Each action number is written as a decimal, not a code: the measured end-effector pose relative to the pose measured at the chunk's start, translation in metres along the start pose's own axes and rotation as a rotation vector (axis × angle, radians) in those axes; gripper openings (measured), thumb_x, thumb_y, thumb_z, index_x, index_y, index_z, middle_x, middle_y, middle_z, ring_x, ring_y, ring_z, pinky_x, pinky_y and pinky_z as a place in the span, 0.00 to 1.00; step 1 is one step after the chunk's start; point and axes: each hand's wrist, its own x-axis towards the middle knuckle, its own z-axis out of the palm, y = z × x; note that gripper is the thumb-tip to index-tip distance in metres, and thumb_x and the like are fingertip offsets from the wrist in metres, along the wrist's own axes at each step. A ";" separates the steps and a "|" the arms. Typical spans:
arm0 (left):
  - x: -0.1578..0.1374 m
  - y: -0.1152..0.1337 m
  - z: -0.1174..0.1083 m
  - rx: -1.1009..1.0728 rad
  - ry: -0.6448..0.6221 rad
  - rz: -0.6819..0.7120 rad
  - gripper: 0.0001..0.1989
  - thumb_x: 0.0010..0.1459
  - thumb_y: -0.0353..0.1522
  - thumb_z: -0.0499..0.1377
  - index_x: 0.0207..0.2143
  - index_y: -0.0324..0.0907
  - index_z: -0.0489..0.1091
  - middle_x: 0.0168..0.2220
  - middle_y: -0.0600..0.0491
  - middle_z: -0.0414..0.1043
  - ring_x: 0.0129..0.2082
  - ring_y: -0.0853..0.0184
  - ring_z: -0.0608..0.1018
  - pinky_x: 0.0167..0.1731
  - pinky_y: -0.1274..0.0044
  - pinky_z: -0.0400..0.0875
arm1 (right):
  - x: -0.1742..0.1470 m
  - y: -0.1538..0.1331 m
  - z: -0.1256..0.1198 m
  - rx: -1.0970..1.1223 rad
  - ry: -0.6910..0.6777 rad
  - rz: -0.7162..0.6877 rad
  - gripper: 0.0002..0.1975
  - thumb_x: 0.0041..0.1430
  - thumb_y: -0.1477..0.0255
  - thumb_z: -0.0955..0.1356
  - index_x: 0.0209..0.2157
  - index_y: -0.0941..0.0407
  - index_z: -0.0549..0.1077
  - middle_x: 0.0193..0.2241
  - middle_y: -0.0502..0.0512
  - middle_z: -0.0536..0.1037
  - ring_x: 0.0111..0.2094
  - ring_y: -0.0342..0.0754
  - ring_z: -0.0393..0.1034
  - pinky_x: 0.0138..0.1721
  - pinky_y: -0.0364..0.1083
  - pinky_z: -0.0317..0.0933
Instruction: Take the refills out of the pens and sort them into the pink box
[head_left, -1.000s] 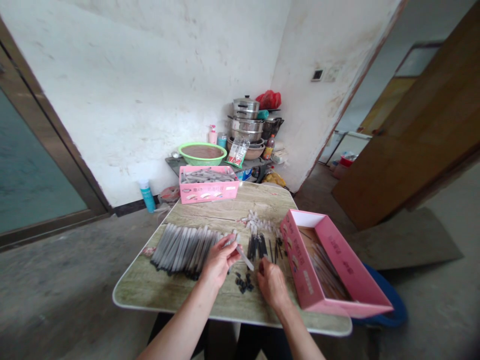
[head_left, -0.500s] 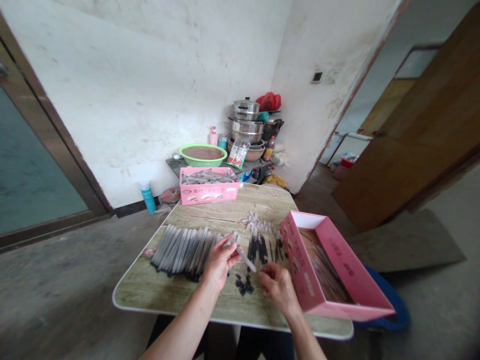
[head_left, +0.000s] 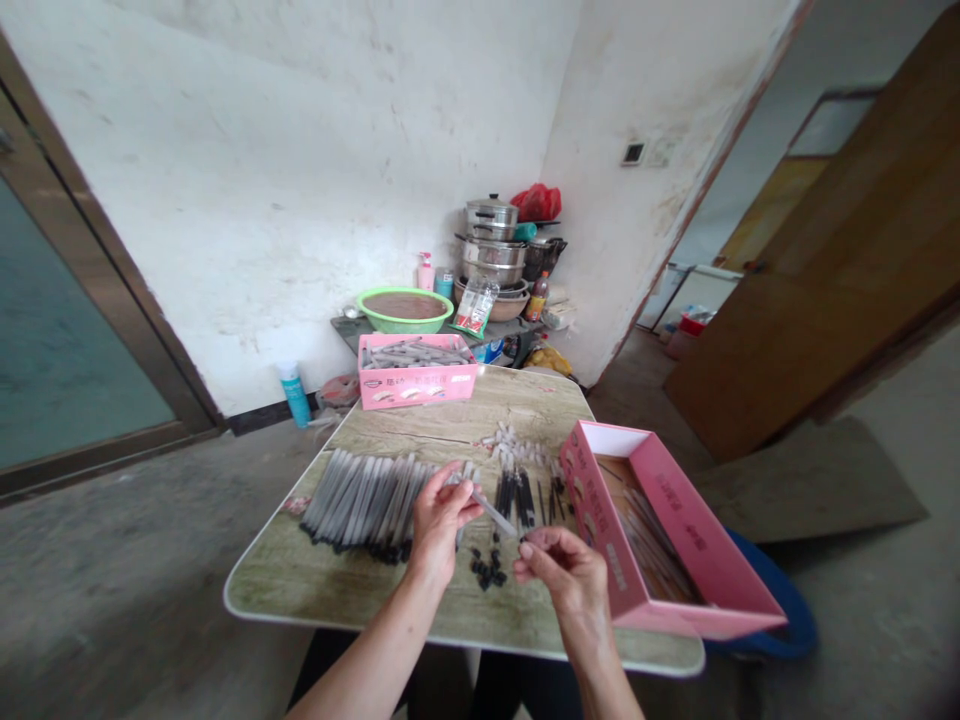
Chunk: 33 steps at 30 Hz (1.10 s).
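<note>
My left hand is closed on a slim translucent pen barrel, which slants down to the right. At the barrel's lower end, my right hand is pinched; a small dark bit shows at its fingertips, too small to name. Left of my hands lies a row of similar pen barrels with black ends. Small black plugs lie loose between my wrists. Beyond my right hand are dark pen refills or rods and a heap of small whitish pieces.
A pink box full of pens stands at the table's far edge. Another pink box, holding thin clear sticks, sits at the right edge. Behind the table are a green basin and stacked steel pots.
My right hand has turned and come up to the lower end of the pen barrel, its fingertips now pinched there. My left hand keeps the barrel almost in place.
</note>
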 end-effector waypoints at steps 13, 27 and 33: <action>-0.003 0.001 0.000 0.023 -0.008 0.029 0.34 0.44 0.41 0.70 0.53 0.39 0.67 0.31 0.49 0.77 0.32 0.65 0.80 0.32 0.76 0.75 | 0.001 -0.001 0.004 -0.028 0.007 -0.005 0.16 0.39 0.63 0.78 0.22 0.58 0.73 0.20 0.49 0.73 0.21 0.47 0.72 0.24 0.46 0.70; -0.012 0.004 0.008 0.027 -0.004 0.050 0.32 0.45 0.41 0.70 0.50 0.38 0.68 0.33 0.48 0.76 0.33 0.64 0.79 0.34 0.75 0.75 | -0.001 0.007 0.003 0.020 0.083 0.016 0.16 0.48 0.61 0.75 0.27 0.59 0.74 0.21 0.54 0.77 0.20 0.49 0.74 0.20 0.45 0.69; -0.013 0.001 0.008 0.035 0.024 0.080 0.31 0.48 0.40 0.68 0.52 0.38 0.66 0.33 0.48 0.76 0.33 0.64 0.79 0.34 0.74 0.75 | -0.002 0.008 0.005 0.036 0.073 0.027 0.18 0.44 0.61 0.77 0.31 0.60 0.75 0.24 0.56 0.80 0.25 0.52 0.77 0.23 0.45 0.71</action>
